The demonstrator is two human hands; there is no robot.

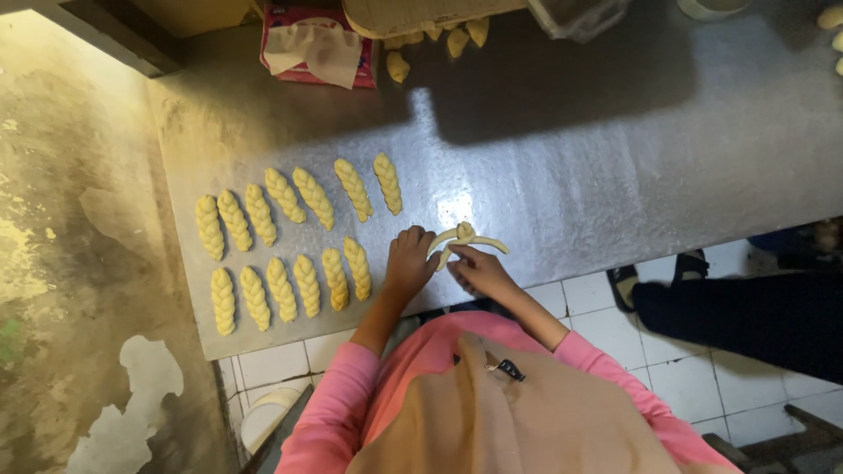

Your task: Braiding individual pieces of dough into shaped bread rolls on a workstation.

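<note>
**A:** Where do your hands sit on the piece?

**B:** Your left hand (409,260) has its fingers curled down on the near-left end of the half-plaited dough strand (463,240). Your right hand (479,270) pinches a loose tail of it from just below. Both hands are closed on the same strand, touching it, and almost touching each other.

**A:** Which way does the dough lie from you?

**B:** It lies directly ahead of your hands, close to the near edge of the metal surface (562,175). Its long axis runs roughly left to right, with a knotted crossing in the middle. One thin tail points right, past your right hand; the others splay toward your left fingers. The two hands are about equally near, the left on the end and the right under the crossing.

**A:** And beyond that?

**B:** To your left, two rows of finished braided dough pieces (290,237) lie side by side, each with its long axis running away from you, well apart from the strand. Farther off, at the far edge, stand a red tissue packet (318,44) and a few unbraided dough lumps (436,39) under a wooden board (413,16). Another person's dark-clad leg (746,316) shows at the right, over the tiled floor (597,303).
</note>
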